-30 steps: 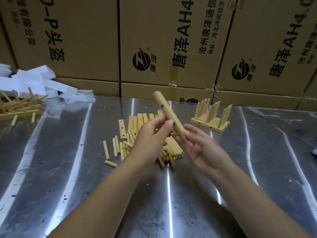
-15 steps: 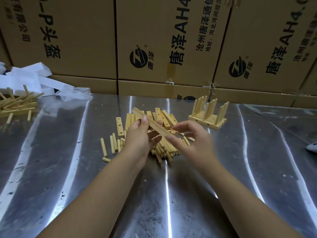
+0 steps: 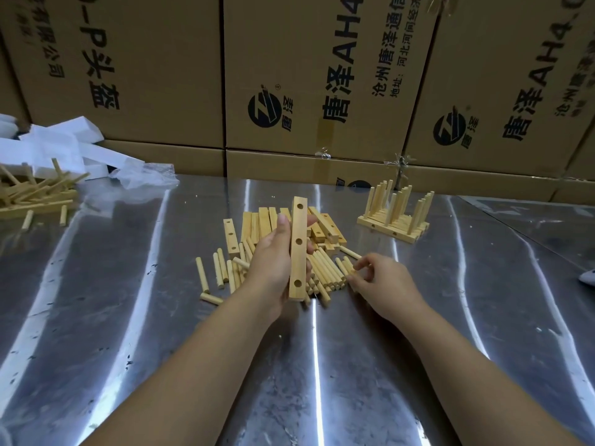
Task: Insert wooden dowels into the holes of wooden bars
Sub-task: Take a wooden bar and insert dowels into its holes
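The left hand (image 3: 273,265) grips a bar (image 3: 298,252) upright mid-table, all three holes empty. The right hand (image 3: 383,281) curls over the loose dowels (image 3: 325,272) just right of it, though whether it has one pinched I cannot tell. Pegged bars (image 3: 394,220) stand far right, yet several bare bars (image 3: 257,223) lie behind, so much seems left.
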